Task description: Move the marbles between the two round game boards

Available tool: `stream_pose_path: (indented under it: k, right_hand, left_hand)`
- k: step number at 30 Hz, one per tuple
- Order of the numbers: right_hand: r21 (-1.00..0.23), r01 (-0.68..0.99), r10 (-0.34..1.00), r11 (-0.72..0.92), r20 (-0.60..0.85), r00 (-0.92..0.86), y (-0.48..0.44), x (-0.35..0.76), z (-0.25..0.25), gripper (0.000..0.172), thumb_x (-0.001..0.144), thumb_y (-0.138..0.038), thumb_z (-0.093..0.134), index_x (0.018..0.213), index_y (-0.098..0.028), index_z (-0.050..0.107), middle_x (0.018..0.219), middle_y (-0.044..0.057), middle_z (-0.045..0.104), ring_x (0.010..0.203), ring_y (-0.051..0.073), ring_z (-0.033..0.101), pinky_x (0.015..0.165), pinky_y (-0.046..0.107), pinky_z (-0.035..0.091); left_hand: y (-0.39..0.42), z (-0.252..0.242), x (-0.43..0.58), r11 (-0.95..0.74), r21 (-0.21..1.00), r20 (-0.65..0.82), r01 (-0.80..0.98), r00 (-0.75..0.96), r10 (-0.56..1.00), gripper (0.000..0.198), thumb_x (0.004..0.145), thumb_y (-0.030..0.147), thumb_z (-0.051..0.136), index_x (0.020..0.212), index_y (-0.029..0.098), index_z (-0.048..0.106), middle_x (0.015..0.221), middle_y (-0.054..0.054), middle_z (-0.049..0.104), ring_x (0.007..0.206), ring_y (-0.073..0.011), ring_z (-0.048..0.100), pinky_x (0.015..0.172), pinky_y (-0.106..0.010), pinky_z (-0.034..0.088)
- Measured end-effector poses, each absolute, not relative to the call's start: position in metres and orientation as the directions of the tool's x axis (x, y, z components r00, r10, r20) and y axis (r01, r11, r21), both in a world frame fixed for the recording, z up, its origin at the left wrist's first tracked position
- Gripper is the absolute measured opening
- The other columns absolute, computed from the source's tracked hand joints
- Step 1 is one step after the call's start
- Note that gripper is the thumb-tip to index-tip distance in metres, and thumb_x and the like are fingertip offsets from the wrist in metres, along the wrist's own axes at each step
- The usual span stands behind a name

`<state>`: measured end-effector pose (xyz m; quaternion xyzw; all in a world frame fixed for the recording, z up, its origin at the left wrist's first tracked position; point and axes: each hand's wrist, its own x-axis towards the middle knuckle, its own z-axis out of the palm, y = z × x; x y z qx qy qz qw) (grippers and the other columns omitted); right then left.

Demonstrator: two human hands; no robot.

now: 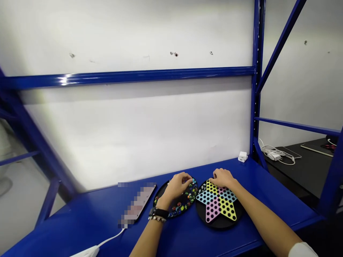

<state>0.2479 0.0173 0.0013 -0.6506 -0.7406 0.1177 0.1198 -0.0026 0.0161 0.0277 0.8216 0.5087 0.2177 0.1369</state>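
My left hand reaches over the black round tray of coloured glass marbles. Its fingers are curled, with thumb and fingertips close together near the tray's far right side; whatever is between them is too small to make out. To the right lies a Chinese checkers board, a black disc with a star of pink, yellow and blue points full of dark holes. My right hand rests at the board's far edge, its fingers bent down and closed, and the fingertips' contents are hidden. A few clear marbles sit at the board's far left rim.
A phone with a blurred screen lies left of the tray, its white cable running to a white power strip. A white charger stands at the blue table's back right corner. Blue shelf posts frame the table.
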Motion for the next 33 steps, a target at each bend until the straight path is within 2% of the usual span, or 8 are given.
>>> stream_pose_path:
  k: [6,9,13,17,21,27,30,33]
  right_hand:
    - [-0.295,0.952,0.997,0.077,0.041,-0.067,0.020,0.250,0.000,0.022,0.083,-0.040,0.059,0.079,-0.020,0.064,0.085,0.008,0.070,0.079,0.023,0.067,0.064,0.028,0.043]
    - [-0.267,0.961,0.997,0.068,0.057,-0.055,0.022,0.253,-0.002,0.012,0.082,-0.030,0.059,0.082,-0.019,0.064,0.086,0.008,0.070,0.080,0.023,0.067,0.064,0.028,0.042]
    - [-0.278,0.960,0.998,0.041,0.052,-0.028,0.025,0.258,-0.006,0.011,0.083,-0.027,0.057,0.081,-0.019,0.064,0.088,0.008,0.070,0.083,0.023,0.067,0.064,0.028,0.042]
    - [-0.311,0.950,0.998,0.022,0.061,-0.003,0.027,0.260,-0.011,0.011,0.084,-0.029,0.057,0.082,-0.020,0.064,0.090,0.008,0.070,0.084,0.022,0.067,0.065,0.028,0.041]
    - [-0.324,0.946,0.998,0.022,0.068,0.001,0.026,0.260,-0.012,0.014,0.085,-0.031,0.056,0.079,-0.020,0.064,0.087,0.008,0.069,0.081,0.022,0.066,0.064,0.028,0.040]
    - [-0.339,0.940,0.998,0.033,0.055,-0.015,0.025,0.260,-0.009,0.017,0.085,-0.032,0.056,0.074,-0.020,0.060,0.080,0.006,0.068,0.073,0.020,0.064,0.058,0.027,0.037]
    - [-0.342,0.939,0.999,0.028,0.053,-0.010,0.025,0.260,-0.009,0.017,0.085,-0.034,0.057,0.076,-0.020,0.060,0.082,0.006,0.068,0.075,0.020,0.065,0.058,0.027,0.036]
    - [-0.345,0.938,0.998,0.032,0.059,-0.012,0.025,0.260,-0.010,0.017,0.085,-0.034,0.057,0.075,-0.020,0.058,0.082,0.006,0.068,0.075,0.019,0.065,0.059,0.026,0.035]
  left_hand:
    - [0.026,0.022,-0.030,-0.385,0.442,-0.048,0.811,0.449,0.892,0.029,0.078,0.042,0.055,0.085,0.021,0.073,0.092,-0.003,0.075,0.086,-0.0204,0.067,0.073,-0.026,0.048]
    - [0.029,0.019,-0.040,-0.324,0.423,-0.050,0.846,0.379,0.924,0.031,0.078,0.043,0.055,0.092,0.023,0.073,0.100,-0.004,0.075,0.093,-0.0224,0.068,0.079,-0.028,0.049]
    - [0.031,0.013,-0.050,-0.227,0.288,-0.052,0.930,0.252,0.966,0.046,0.075,0.049,0.059,0.111,0.023,0.069,0.121,-0.008,0.070,0.111,-0.0277,0.064,0.093,-0.033,0.047]
    - [0.028,0.007,-0.046,-0.238,0.170,-0.114,0.956,0.259,0.959,0.061,0.074,0.057,0.059,0.122,0.020,0.066,0.135,-0.013,0.062,0.125,-0.0324,0.055,0.105,-0.039,0.041]
    - [0.028,0.007,-0.037,-0.225,0.137,-0.166,0.965,0.246,0.955,0.068,0.075,0.059,0.057,0.128,0.016,0.062,0.141,-0.017,0.056,0.131,-0.0380,0.048,0.107,-0.046,0.038]
    - [0.035,0.002,-0.035,-0.226,0.181,-0.156,0.957,0.255,0.954,0.071,0.075,0.052,0.061,0.135,0.014,0.057,0.145,-0.016,0.051,0.136,-0.0383,0.043,0.111,-0.047,0.035]
    - [0.035,0.004,-0.041,-0.247,0.244,-0.119,0.938,0.282,0.952,0.065,0.080,0.047,0.055,0.138,0.016,0.054,0.148,-0.012,0.049,0.137,-0.0307,0.044,0.113,-0.040,0.034]
    - [0.028,0.017,-0.054,-0.260,0.377,-0.046,0.889,0.298,0.953,0.053,0.085,0.047,0.047,0.129,0.019,0.060,0.136,-0.009,0.061,0.123,-0.0251,0.057,0.102,-0.033,0.044]
